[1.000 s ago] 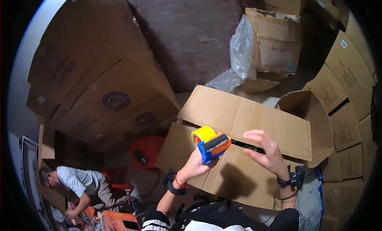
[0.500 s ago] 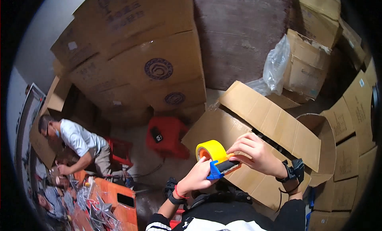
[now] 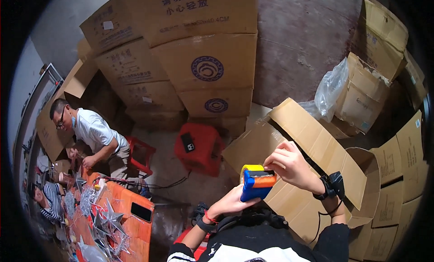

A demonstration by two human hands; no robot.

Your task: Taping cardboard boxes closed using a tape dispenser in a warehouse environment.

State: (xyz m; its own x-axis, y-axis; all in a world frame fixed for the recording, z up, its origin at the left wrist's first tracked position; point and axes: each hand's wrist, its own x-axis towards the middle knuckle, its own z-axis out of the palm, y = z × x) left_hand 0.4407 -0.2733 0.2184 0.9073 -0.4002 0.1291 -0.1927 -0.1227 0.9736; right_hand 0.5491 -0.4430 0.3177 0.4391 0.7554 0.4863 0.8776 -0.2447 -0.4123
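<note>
Left grip [image 3: 233, 200] on dispenser [image 3: 263, 182], carton flaps [image 3: 322, 154] apart

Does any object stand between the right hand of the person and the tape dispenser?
Nothing visible does: the right hand is at the upper right of the tape dispenser, though whether they touch is unclear. The left hand holds it from the left.

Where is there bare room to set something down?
The red stool looks bare right of its phone, as does the floor between it and the co-worker's stool. The box flap below the right hand shows bare cardboard. Crowded: around the tape dispenser in the left hand, and among silver stars on the orange table.
</note>
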